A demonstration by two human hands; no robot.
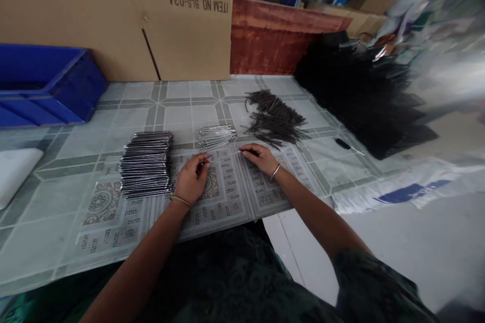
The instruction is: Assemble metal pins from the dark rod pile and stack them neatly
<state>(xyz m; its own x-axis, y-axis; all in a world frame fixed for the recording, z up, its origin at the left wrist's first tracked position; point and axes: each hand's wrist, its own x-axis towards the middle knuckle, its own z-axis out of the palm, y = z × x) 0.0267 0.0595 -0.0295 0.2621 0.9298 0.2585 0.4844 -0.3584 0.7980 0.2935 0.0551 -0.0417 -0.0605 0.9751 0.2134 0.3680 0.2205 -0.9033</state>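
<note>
A thin silvery rod (226, 157) spans the gap between my two hands, just above the patterned tablecloth. My left hand (191, 177) pinches its left end between thumb and fingertips. At the other end, my right hand (260, 157) has its fingers closed around the tip; a small dark bit there is too small to name. Beyond the hands lies a small pile of silvery rods (216, 136). Dark, thin tube-like pieces (276, 117) are heaped to its right. Left of my left hand, a stack of dark, shiny rods (146, 165) lies in rows.
A blue plastic bin (71, 86) stands at the back left, before a printed cardboard box (189, 35). A white object (17, 174) sits at the left edge. Black mesh-like material (352, 91) is piled at right, near a small black-handled tool (343, 144).
</note>
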